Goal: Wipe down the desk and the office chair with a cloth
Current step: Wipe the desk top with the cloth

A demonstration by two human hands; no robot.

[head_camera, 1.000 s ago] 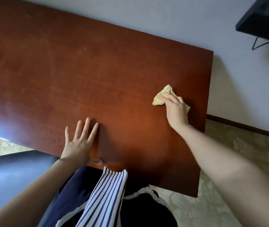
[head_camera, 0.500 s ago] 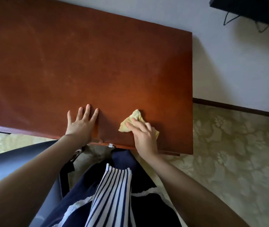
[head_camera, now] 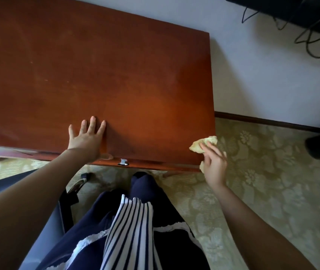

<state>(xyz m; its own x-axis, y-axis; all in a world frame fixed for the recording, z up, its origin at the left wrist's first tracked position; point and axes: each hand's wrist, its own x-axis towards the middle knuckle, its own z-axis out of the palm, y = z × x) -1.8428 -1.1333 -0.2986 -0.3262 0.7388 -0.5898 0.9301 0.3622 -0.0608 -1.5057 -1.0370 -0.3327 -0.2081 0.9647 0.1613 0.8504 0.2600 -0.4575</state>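
Pale wall (head_camera: 272,75), dark baseboard (head_camera: 262,121), floral beige carpet (head_camera: 262,191), black cables (head_camera: 309,42) top rt

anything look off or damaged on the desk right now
Nothing spilled or broken. The reddish-brown wooden desk shows only faint pale scuffs and specks on its left part. The crumpled yellow cloth, held by the right hand, pokes past the desk's near right corner.
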